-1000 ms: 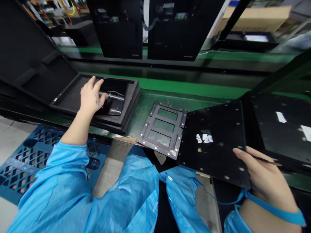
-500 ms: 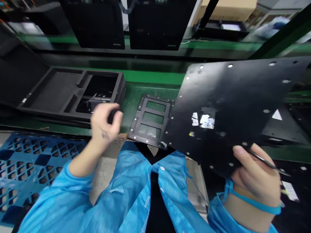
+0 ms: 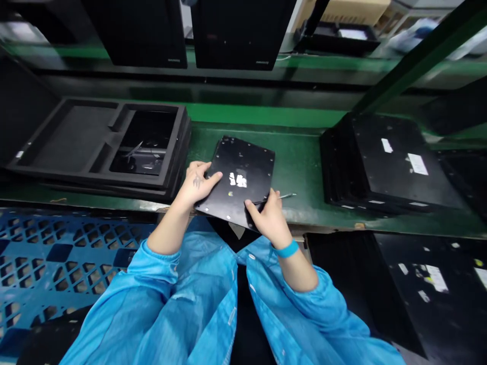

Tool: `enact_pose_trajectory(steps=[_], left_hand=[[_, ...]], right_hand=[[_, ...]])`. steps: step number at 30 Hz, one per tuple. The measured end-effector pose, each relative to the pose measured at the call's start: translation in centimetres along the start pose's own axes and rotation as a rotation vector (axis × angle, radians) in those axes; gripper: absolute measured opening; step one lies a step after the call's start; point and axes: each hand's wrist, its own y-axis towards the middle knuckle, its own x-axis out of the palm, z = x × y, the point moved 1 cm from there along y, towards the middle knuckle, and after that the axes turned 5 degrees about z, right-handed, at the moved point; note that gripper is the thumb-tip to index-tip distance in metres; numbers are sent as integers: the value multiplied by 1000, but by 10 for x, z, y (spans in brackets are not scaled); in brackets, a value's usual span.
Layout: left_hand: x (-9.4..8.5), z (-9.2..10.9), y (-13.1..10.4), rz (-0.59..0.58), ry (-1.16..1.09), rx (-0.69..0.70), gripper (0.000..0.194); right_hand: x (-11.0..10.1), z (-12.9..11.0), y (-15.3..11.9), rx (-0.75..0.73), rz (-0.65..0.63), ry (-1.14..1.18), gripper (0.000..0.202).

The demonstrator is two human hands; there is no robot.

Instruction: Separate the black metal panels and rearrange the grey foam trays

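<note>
Fingers of our left hand and right hand grip the black plate, seating it on the green bench; next we align edges.

Both hands, left hand, right hand, grip black plate on green bench.

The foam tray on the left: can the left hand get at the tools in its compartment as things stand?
Probably yes. The foam tray lies open-topped just left of the left hand, with nothing between them. But that hand now rests on the black plate and would have to let go first.
</note>
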Motion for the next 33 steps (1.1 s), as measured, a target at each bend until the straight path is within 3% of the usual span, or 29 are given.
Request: enact_pose_trajectory(steps=[5, 11, 15, 19, 22, 26, 28, 30, 33], left_hand=[[12, -19, 16, 14, 86, 8, 41], [8, -6, -6, 1, 68, 103, 43], [11, 8, -33, -8, 7, 127, 40], [26, 43, -45, -37, -148, 189, 52], [59, 98, -26, -153, -291, 362, 58], [138, 178, 29, -219, -358, 539, 51], [181, 209, 55, -288, -353, 459, 36], [212, 230, 73, -418, -317, 458, 26], [225, 230, 84, -506, -185, 539, 18]], right_hand=[[21, -15, 18, 57, -2, -191, 77], [11, -28, 23, 134, -19, -115, 92], [-21, -28, 13, 96, 1, 21, 89], [-94, -17, 8, -66, 124, -11, 82], [-167, 3, 22, -65, 218, -155, 83], [-251, 44, 73, 187, 359, -363, 85], [-274, 65, 100, 254, 372, -381, 80], [-285, 83, 121, 288, 326, -352, 68], [-287, 98, 134, 338, 194, -320, 40]])
